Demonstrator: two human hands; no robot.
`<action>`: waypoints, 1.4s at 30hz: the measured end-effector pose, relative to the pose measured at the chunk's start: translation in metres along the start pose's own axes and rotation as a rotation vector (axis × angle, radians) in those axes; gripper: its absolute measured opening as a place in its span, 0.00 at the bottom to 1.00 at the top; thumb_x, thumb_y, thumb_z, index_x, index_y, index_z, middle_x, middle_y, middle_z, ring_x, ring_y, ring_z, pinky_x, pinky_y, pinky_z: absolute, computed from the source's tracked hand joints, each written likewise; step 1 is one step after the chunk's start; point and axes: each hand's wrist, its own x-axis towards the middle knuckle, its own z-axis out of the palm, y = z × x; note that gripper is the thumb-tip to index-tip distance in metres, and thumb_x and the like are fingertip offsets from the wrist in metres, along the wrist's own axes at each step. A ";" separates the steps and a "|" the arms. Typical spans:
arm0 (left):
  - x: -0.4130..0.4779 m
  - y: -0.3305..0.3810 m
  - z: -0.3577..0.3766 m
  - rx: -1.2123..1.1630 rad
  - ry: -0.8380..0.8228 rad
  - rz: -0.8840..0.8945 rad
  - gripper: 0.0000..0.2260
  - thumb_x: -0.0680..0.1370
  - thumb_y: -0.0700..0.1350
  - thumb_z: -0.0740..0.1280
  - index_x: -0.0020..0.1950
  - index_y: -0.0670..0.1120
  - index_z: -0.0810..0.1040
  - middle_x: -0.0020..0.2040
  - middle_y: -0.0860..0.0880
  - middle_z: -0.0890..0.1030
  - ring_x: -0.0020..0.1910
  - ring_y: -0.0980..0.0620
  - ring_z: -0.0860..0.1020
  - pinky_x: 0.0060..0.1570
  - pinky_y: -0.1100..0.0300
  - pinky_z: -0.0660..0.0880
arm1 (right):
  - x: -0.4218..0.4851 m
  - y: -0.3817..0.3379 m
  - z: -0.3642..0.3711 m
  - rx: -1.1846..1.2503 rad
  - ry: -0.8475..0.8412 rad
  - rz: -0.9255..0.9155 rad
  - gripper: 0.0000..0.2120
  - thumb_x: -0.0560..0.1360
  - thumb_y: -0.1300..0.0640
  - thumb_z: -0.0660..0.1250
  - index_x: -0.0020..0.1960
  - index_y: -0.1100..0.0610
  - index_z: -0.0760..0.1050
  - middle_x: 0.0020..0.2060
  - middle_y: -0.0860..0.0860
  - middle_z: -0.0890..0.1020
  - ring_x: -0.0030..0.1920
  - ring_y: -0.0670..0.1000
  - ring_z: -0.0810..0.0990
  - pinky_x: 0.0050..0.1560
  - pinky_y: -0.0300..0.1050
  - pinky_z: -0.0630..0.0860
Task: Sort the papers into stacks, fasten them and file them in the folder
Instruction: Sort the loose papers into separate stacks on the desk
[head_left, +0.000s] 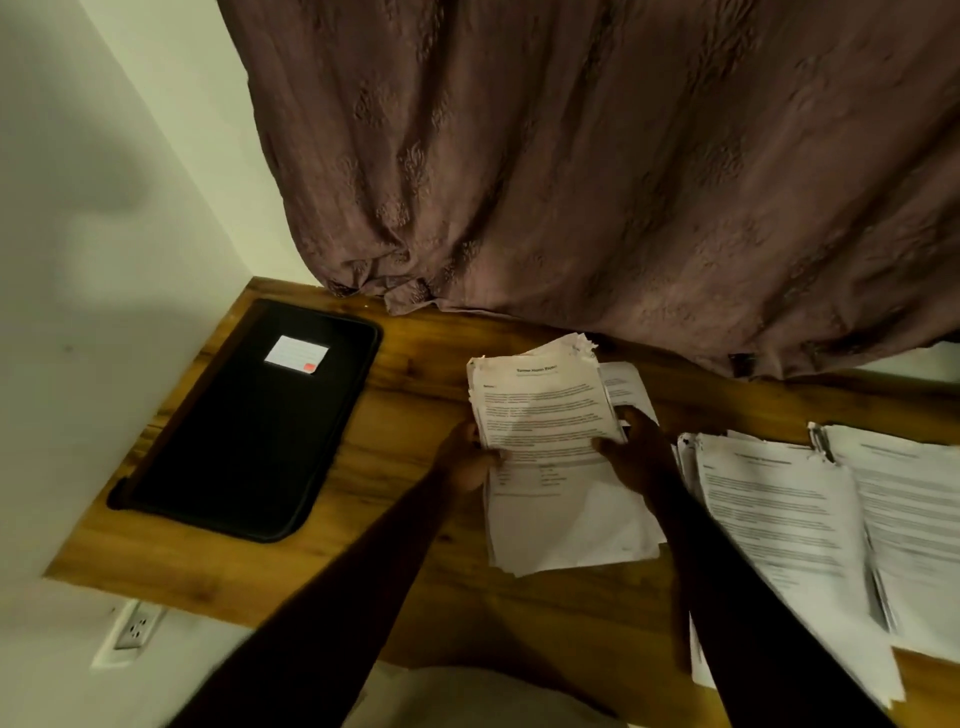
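A brown curtain (597, 156) fills the upper right of your view, above the wooden table (415, 374). The closed black folder (249, 436) lies at centre left, and two paper stacks (779, 519) sit at the right edge. At centre you hold a ragged sheaf of papers (545, 405) over more sheets (566, 530). Your left hand (465, 460) grips its left edge and your right hand (636, 460) its right edge. A white label (296, 354) marks the folder's top.

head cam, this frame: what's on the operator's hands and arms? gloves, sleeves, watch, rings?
No gloves on the left hand or the right hand. No ring, watch or wristband shows. The left forearm and right forearm are dim and blurred. No cuff or sleeve edge is visible on either, so I cannot tell if they are covered higher up.
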 end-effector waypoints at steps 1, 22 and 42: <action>0.010 -0.001 0.007 0.008 -0.020 -0.018 0.18 0.71 0.38 0.73 0.60 0.48 0.81 0.55 0.49 0.85 0.55 0.50 0.84 0.55 0.47 0.82 | 0.003 0.004 -0.004 -0.018 0.021 0.010 0.22 0.76 0.59 0.72 0.68 0.57 0.72 0.62 0.55 0.80 0.62 0.58 0.80 0.55 0.52 0.80; 0.049 0.006 0.065 -0.047 0.109 -0.173 0.21 0.69 0.39 0.73 0.62 0.49 0.80 0.56 0.47 0.84 0.57 0.44 0.82 0.56 0.44 0.81 | 0.051 0.041 -0.008 -0.292 0.111 0.108 0.34 0.70 0.50 0.77 0.71 0.55 0.67 0.61 0.56 0.80 0.59 0.59 0.81 0.52 0.56 0.82; 0.025 -0.001 0.044 0.116 0.255 -0.067 0.13 0.76 0.42 0.74 0.60 0.46 0.81 0.55 0.49 0.85 0.51 0.48 0.84 0.50 0.50 0.84 | 0.029 0.061 0.020 0.539 -0.106 0.126 0.26 0.73 0.66 0.73 0.70 0.58 0.72 0.58 0.57 0.83 0.58 0.60 0.83 0.55 0.61 0.82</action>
